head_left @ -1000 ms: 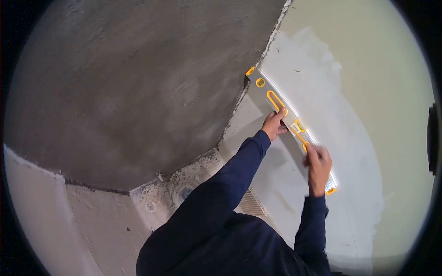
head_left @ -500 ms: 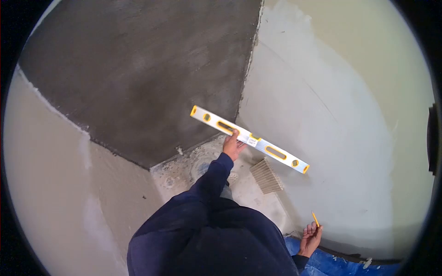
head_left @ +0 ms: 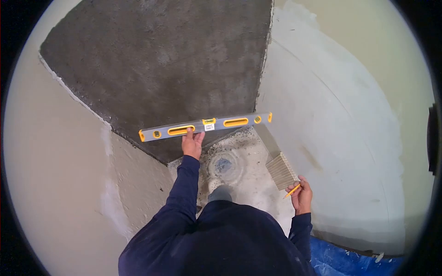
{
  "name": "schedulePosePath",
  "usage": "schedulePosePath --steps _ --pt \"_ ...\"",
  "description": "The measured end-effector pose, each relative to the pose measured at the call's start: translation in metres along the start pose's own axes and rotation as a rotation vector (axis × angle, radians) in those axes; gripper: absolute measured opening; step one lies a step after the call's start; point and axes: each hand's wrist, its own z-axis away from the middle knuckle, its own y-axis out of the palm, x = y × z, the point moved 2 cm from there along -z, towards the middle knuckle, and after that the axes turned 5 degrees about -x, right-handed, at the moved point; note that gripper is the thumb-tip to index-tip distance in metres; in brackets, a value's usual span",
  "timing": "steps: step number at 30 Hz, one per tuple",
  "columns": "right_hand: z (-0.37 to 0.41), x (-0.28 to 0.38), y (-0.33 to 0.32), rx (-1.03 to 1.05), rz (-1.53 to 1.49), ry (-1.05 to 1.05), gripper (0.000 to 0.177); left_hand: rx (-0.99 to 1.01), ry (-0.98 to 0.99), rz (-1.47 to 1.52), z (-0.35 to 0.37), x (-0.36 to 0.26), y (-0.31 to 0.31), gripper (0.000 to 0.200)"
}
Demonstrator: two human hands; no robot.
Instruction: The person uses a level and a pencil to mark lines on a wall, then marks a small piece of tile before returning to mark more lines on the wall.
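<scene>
A silver spirit level (head_left: pixel 216 125) with yellow ends and yellow-rimmed slots spans the lower part of the dark grey wall panel (head_left: pixel 175 60), its right end higher than its left. My left hand (head_left: pixel 192 143) grips it left of the centre vial, with fingers at the lower edge and the slot. A yellow pencil (head_left: pixel 293 191) is held between the fingers of my right hand (head_left: pixel 301 195), its tip pointing down and left. That hand is beside a stack of ribbed beige pieces (head_left: pixel 281 171).
A round floor drain (head_left: pixel 223 166) lies in the pale, dusty floor (head_left: pixel 251 184) below the level. Patched plaster wall (head_left: pixel 331 138) rises on the right, beige wall (head_left: pixel 60 161) on the left. Blue sheeting (head_left: pixel 354 263) covers the lower right.
The level has moved left and swung so its right end is now the higher one. My left hand has moved left with it. My right hand has risen, and the pencil now points down-left.
</scene>
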Motion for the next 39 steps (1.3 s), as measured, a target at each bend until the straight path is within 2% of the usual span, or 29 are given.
schedulePosePath --steps 1,5,7,9,13,18,23,28,32,39 --pt "-0.007 -0.007 0.011 0.053 0.024 0.036 0.028 -0.032 0.002 0.026 -0.006 -0.009 -0.003 0.030" --pt "-0.057 -0.032 0.046 0.036 0.162 0.108 0.027 -0.046 0.080 0.115 -0.035 -0.033 -0.007 0.030" --pt "-0.087 -0.045 0.069 0.114 0.236 0.169 0.026 -0.032 0.105 0.133 -0.050 -0.045 -0.005 0.030" --pt "-0.113 -0.047 0.112 0.130 0.332 0.165 0.027 -0.015 0.106 0.177 -0.070 -0.055 0.001 0.032" --pt "-0.155 -0.052 0.236 0.163 0.523 0.099 0.045 0.027 0.090 0.214 -0.124 -0.092 0.016 0.035" --pt "-0.239 -0.022 0.358 0.264 0.657 0.017 0.070 0.022 0.116 0.210 -0.173 -0.101 0.066 0.030" --pt "-0.309 -0.004 0.437 0.341 0.650 -0.058 0.073 0.014 0.121 0.196 -0.205 -0.096 0.104 0.032" --pt "-0.343 0.006 0.475 0.361 0.581 -0.013 0.071 -0.063 0.124 0.188 -0.205 -0.085 0.128 0.031" --pt "-0.372 0.014 0.479 0.328 0.596 -0.038 0.060 -0.067 0.109 0.193 -0.213 -0.075 0.135 0.031" --pt "-0.361 0.017 0.491 0.308 0.583 -0.055 0.057 -0.064 0.098 0.215 -0.215 -0.087 0.129 0.028"
